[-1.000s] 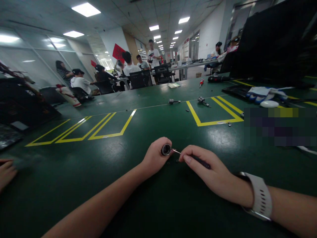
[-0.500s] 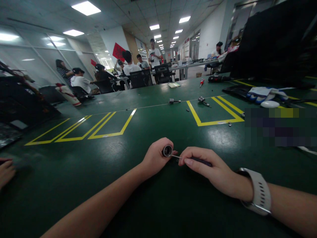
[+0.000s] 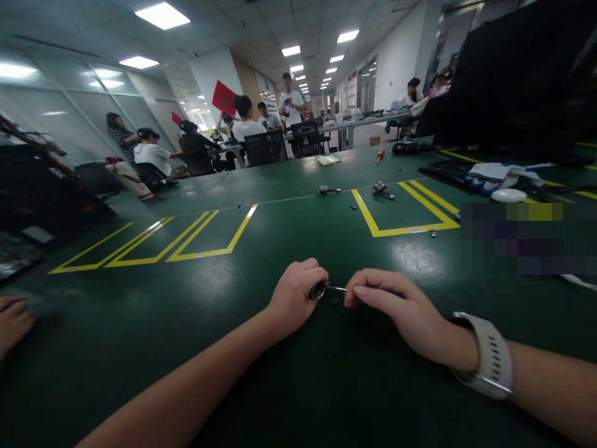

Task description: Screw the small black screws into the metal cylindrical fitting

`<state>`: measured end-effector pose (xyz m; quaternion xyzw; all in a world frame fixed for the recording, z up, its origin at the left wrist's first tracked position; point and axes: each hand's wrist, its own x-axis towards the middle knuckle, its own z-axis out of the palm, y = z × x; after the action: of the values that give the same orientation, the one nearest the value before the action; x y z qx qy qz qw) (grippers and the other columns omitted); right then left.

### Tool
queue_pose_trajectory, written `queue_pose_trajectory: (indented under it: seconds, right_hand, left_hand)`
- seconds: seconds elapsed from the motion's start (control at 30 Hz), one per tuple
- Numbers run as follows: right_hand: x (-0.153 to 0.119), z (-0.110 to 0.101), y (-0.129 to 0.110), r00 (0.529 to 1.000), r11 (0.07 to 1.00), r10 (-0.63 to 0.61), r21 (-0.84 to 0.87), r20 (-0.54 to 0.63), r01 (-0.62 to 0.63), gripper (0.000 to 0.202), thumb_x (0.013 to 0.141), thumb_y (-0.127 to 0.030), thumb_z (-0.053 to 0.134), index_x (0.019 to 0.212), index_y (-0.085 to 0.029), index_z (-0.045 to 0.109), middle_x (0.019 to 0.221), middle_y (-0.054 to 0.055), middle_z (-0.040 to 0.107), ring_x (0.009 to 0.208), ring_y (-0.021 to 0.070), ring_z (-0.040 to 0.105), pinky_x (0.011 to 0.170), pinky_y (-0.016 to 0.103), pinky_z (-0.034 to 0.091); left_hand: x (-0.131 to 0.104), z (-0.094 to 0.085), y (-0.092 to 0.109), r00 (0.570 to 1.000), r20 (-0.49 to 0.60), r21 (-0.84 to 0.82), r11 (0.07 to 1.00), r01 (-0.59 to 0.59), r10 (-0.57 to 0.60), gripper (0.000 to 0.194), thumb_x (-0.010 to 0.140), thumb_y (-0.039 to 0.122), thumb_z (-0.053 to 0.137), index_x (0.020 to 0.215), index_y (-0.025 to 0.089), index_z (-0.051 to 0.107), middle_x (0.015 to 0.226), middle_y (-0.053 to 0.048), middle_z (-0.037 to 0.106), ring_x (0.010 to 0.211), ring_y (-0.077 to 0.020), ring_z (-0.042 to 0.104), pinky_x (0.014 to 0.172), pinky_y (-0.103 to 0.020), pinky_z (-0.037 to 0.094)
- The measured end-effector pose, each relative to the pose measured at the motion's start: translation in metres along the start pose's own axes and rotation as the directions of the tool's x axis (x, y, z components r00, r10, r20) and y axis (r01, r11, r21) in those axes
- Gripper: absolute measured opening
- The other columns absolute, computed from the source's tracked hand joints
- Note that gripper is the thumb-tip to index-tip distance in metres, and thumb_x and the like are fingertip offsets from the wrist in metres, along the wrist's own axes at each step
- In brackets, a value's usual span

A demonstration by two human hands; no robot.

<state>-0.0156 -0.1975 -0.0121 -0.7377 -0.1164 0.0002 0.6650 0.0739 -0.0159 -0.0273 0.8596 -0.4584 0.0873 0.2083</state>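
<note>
My left hand (image 3: 295,295) is closed around a small hollow metal cylinder (image 3: 318,290), whose open round end faces me. From the right, my right hand (image 3: 389,295) pinches a screwdriver with a thin metal shaft (image 3: 336,288). The shaft's tip is at the cylinder's rim; whether it is inside or only touching, I cannot tell. My fingers hide the screwdriver's handle. Just below the shaft, a tiny dark ring-shaped part (image 3: 334,302) lies on the green table (image 3: 209,348), with another small dark piece (image 3: 318,305) beside the cylinder.
Farther back lie two metal shaft parts, one (image 3: 329,190) left of the other (image 3: 383,190), and a red-handled screwdriver (image 3: 380,155). Small bits (image 3: 433,233) sit by yellow tape (image 3: 410,231). Gloves (image 3: 497,177) rest at right. Another person's hand (image 3: 15,322) is at the left edge.
The cylinder has turned and tipped in my left hand, its opening now looking narrower. My right hand has shifted slightly right and up; the screwdriver's dark handle has gone out of sight.
</note>
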Motion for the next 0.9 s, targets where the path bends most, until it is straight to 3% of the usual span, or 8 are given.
queue_pose_trajectory:
  seconds: [0.13,0.23,0.33,0.43,0.53,0.73,0.9]
  right_hand:
    - [0.007,-0.003,0.007,0.991,0.917,0.13,0.379,0.009,-0.124,0.019,0.082,-0.02,0.048,0.072,-0.014,0.063,0.072,0.004,0.062,0.072,0.0168,0.056,0.071,0.032,0.041]
    - [0.009,-0.003,0.009,0.98,0.851,0.198,0.493,0.017,-0.18,0.021,0.082,-0.02,0.047,0.071,-0.014,0.063,0.07,0.004,0.061,0.07,0.0161,0.056,0.069,0.031,0.041]
    - [0.008,-0.002,0.007,0.985,0.876,0.169,0.463,-0.033,-0.134,0.02,0.082,-0.022,0.047,0.072,-0.015,0.063,0.071,0.004,0.061,0.071,0.0164,0.056,0.069,0.032,0.042]
    - [0.003,-0.001,0.005,0.995,0.968,0.062,0.249,-0.079,-0.041,0.019,0.084,-0.022,0.049,0.075,-0.016,0.065,0.074,0.003,0.062,0.074,0.0169,0.056,0.071,0.032,0.042]
    - [0.001,-0.001,0.005,0.999,0.994,0.032,0.108,-0.033,-0.029,0.019,0.085,-0.023,0.05,0.077,-0.016,0.066,0.077,0.003,0.063,0.076,0.0171,0.057,0.072,0.032,0.041]
    - [0.008,-0.003,0.01,0.986,0.904,0.168,0.399,0.001,-0.155,0.022,0.084,-0.02,0.047,0.073,-0.014,0.065,0.073,0.005,0.063,0.073,0.0165,0.057,0.071,0.032,0.041]
    - [0.012,-0.007,0.012,0.978,0.848,0.208,0.493,0.027,-0.194,0.024,0.084,-0.019,0.045,0.072,-0.013,0.065,0.072,0.005,0.063,0.071,0.0165,0.056,0.071,0.032,0.04]
  left_hand:
    - [-0.001,-0.001,-0.001,1.0,-0.012,-0.03,1.0,-0.009,0.009,0.014,0.077,0.005,0.05,0.07,0.016,0.053,0.071,0.0,0.052,0.068,-0.0138,0.048,0.061,-0.027,0.034]
    - [0.001,-0.001,-0.001,1.0,-0.023,-0.076,0.997,0.002,-0.004,0.013,0.079,0.009,0.05,0.069,0.016,0.052,0.071,-0.001,0.052,0.068,-0.0137,0.048,0.06,-0.026,0.035]
    - [0.002,0.0,-0.001,0.999,-0.021,-0.066,0.997,0.03,-0.031,0.013,0.08,0.011,0.05,0.069,0.017,0.052,0.071,0.0,0.052,0.068,-0.0137,0.048,0.06,-0.026,0.035]
    - [0.002,0.0,0.0,0.998,0.003,0.013,0.998,0.061,-0.062,0.012,0.078,0.007,0.05,0.071,0.017,0.053,0.072,0.0,0.052,0.069,-0.0141,0.049,0.061,-0.027,0.035]
    - [0.0,0.0,0.001,0.997,0.034,0.101,0.993,0.058,-0.062,0.015,0.075,0.004,0.048,0.072,0.017,0.054,0.073,0.0,0.053,0.069,-0.0148,0.049,0.061,-0.028,0.034]
    - [0.0,-0.001,0.002,0.999,0.037,0.108,0.994,0.034,-0.038,0.016,0.075,0.003,0.047,0.072,0.017,0.054,0.072,0.0,0.052,0.068,-0.0148,0.048,0.062,-0.029,0.033]
    - [0.0,0.001,-0.001,1.0,0.0,0.042,0.999,0.028,-0.028,0.015,0.075,0.003,0.047,0.072,0.017,0.054,0.072,0.0,0.052,0.07,-0.0145,0.049,0.062,-0.028,0.034]
